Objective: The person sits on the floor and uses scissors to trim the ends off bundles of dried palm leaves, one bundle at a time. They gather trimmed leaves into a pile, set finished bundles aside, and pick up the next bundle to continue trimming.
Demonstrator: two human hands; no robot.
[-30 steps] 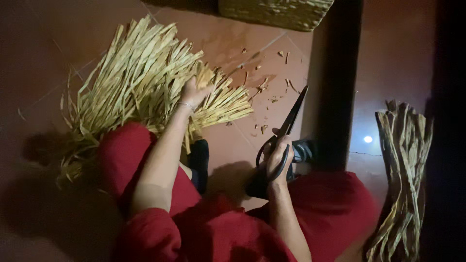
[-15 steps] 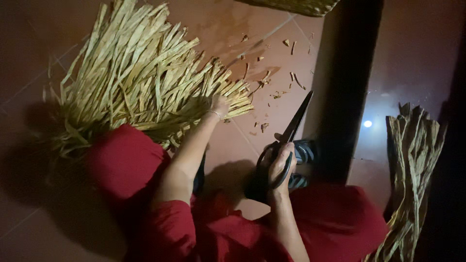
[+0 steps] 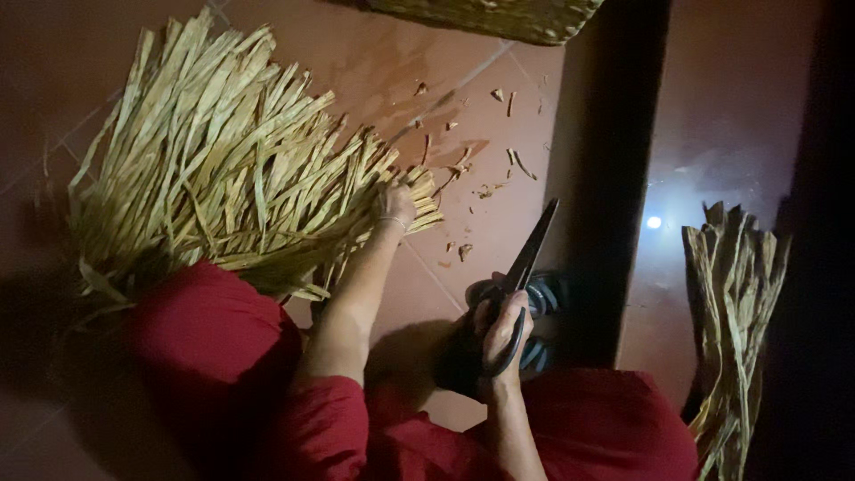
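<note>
Our left hand (image 3: 394, 205) grips the cut ends of the straw strips (image 3: 223, 178); our right hand (image 3: 500, 334) holds closed scissors (image 3: 525, 267), seemingly between trims.

Dry fibrous straw strips (image 3: 223, 178), glossy floor tiles (image 3: 356, 53)

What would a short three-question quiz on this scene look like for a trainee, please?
1. True or false: the right hand holds black scissors.
2. What does the left hand touch? A) pile of dried straw strips B) woven basket C) separate bundle of dried strips
3. What lies scattered on the tiled floor past the pile?

Key: 1 true. 2 A. 3 Small cut scraps.
</note>
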